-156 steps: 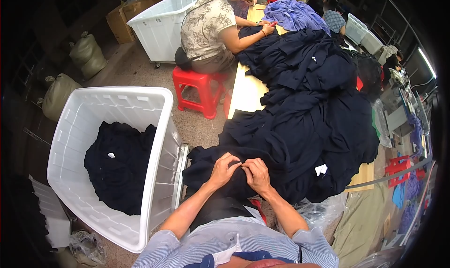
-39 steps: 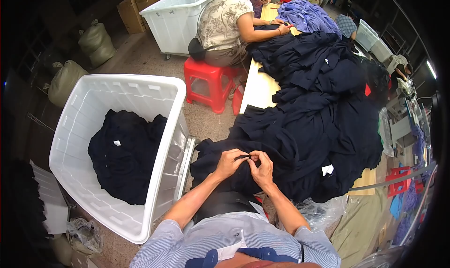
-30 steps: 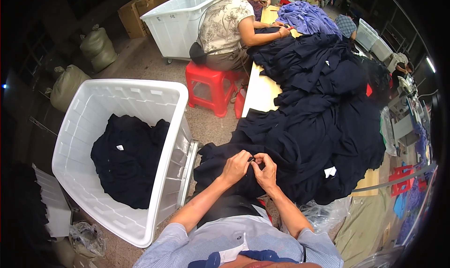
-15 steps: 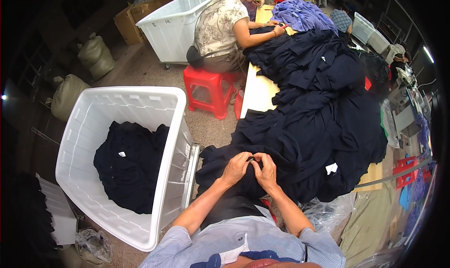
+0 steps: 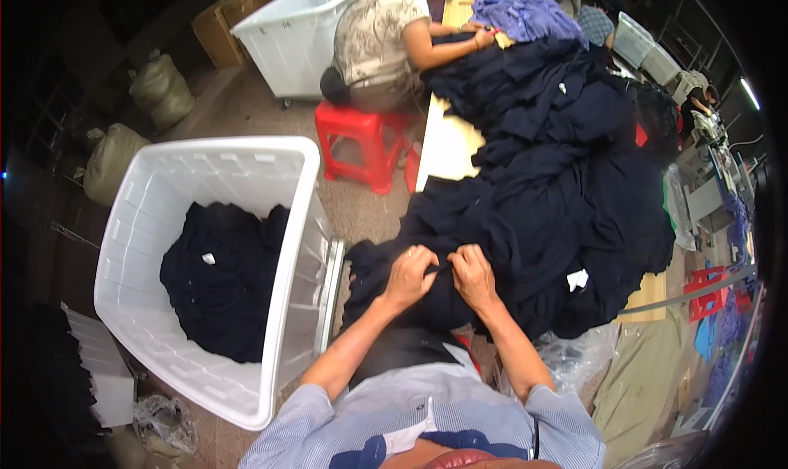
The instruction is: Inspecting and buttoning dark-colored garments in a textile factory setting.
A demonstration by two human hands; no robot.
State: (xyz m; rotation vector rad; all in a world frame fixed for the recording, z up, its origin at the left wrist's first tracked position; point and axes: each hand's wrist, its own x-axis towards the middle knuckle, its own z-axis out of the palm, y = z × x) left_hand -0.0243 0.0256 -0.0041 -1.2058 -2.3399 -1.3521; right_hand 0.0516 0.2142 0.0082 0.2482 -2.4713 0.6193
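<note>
A large heap of dark navy cloth (image 5: 533,198) covers the table in front of me and hangs over its near edge. My left hand (image 5: 410,275) is closed on the cloth at the near end, with the fingers bent inward. Just to its right, my right hand (image 5: 474,277) grips the same dark cloth, with a small gap between the hands. The fingertips are partly hidden against the fabric. A small white tag (image 5: 577,280) lies on the heap, right of my hands.
Left of me stands a white plastic bin (image 5: 205,149) with more navy cloth inside. A co-worker (image 5: 382,38) sits on a red stool (image 5: 361,141) at the table's left side, hands on the cloth. Purple cloth (image 5: 525,13) lies at the far end. Clear plastic (image 5: 566,362) lies at the lower right.
My hands have moved apart from their close pinch and slightly away from me, still on the dark cloth. The whole view has shifted a little.
</note>
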